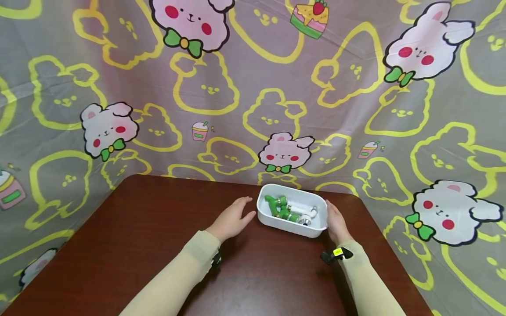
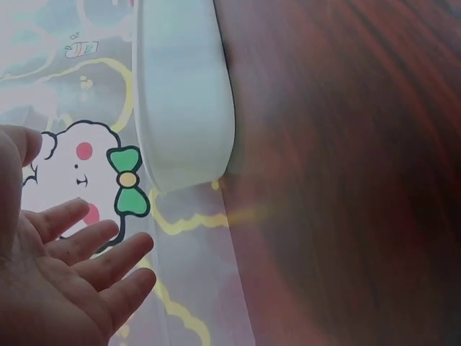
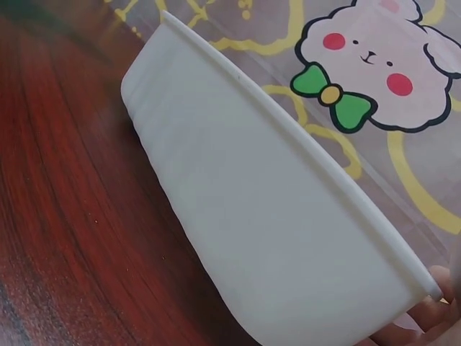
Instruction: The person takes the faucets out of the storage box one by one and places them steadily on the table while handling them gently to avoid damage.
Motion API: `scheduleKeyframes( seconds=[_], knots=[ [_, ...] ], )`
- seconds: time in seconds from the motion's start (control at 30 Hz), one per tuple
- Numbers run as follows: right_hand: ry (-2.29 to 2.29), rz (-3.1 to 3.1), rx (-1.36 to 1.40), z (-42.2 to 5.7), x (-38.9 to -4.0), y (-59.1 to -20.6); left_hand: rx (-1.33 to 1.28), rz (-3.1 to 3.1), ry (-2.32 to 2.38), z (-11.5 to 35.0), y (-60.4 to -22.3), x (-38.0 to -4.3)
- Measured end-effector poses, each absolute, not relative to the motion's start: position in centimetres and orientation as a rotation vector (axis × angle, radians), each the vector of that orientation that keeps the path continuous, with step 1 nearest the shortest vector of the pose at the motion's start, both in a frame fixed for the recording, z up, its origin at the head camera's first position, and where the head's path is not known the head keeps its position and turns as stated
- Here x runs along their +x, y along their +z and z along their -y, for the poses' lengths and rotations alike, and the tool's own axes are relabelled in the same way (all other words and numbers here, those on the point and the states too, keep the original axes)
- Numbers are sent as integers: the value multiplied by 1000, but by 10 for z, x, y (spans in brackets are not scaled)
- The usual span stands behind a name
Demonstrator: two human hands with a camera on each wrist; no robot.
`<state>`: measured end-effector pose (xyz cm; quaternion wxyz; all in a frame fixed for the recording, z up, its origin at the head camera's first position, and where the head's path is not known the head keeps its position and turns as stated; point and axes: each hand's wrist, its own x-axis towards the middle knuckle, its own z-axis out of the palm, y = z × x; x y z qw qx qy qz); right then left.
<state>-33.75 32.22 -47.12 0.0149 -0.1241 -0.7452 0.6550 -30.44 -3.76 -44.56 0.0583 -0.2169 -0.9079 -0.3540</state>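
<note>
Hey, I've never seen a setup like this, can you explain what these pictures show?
There's no machine: the left grip and right grip are simply a person's bare hands. The wide picture looks forward and down from the head; the two close ones come from the left and right wrists. A white tub appears to rest on the brown table, with green pipe pieces, a white pipe and more small parts inside. The left grip is open beside the tub, not touching it. The right grip appears to touch the other end; whether it holds firmly, I can't tell.
</note>
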Motion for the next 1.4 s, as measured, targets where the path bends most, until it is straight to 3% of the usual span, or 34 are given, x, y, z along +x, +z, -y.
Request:
scheduleKeyframes(
  seconds=[1.4],
  knots=[
    [2040, 2324, -345, -304, -344, -482, -524, 2679, -1237, 22, -476, -330]
  ],
)
